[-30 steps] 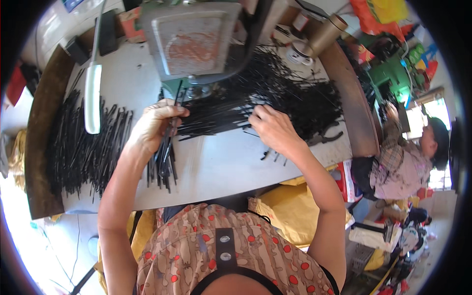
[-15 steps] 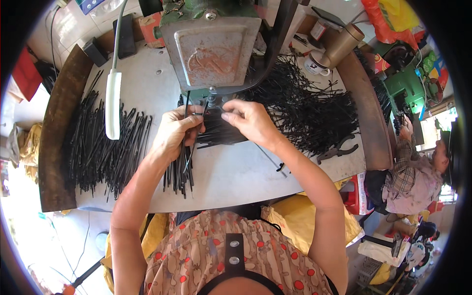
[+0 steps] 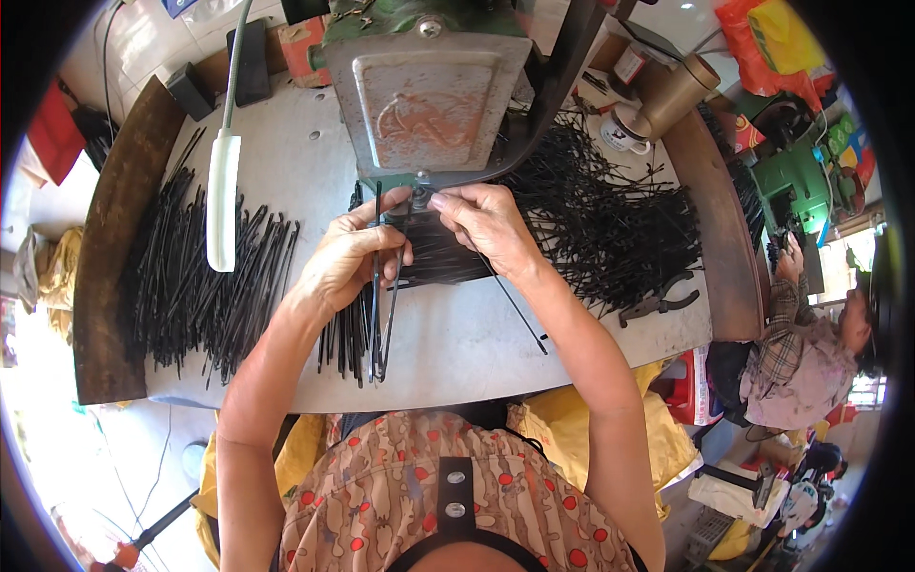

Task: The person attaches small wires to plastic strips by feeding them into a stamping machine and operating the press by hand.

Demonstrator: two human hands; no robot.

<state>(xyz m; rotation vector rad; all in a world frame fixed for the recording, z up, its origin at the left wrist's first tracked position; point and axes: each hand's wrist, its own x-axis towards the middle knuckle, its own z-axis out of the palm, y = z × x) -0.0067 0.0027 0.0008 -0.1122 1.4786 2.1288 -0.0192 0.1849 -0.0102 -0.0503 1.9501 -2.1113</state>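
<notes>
My left hand point(image 3: 351, 255) is closed on thin black rods point(image 3: 376, 315), which hang almost upright between its thumb and fingers. Its index finger reaches to the small metal tooling point(image 3: 421, 195) under the machine head. On the other side, my right hand point(image 3: 491, 227) pinches at the tooling, thumb and index together. From beneath that hand a single thin black rod point(image 3: 512, 303) slants down to the right; its upper end is hidden by the fingers. Behind my hands stands the green and grey machine point(image 3: 429, 105). More black rods lie beneath and between my hands.
A row of black rods point(image 3: 210, 286) covers the table's left side; a tangled heap point(image 3: 610, 210) lies right. Pliers point(image 3: 660, 300) rest near the right edge. A white lamp point(image 3: 223, 205) hangs at left. A mug point(image 3: 624, 129) stands far right. Another person point(image 3: 796, 353) sits at right.
The rods in my left hand have swung closer to upright. My right fingers have come nearer to the tooling, and the rod under that hand now slants more steeply.
</notes>
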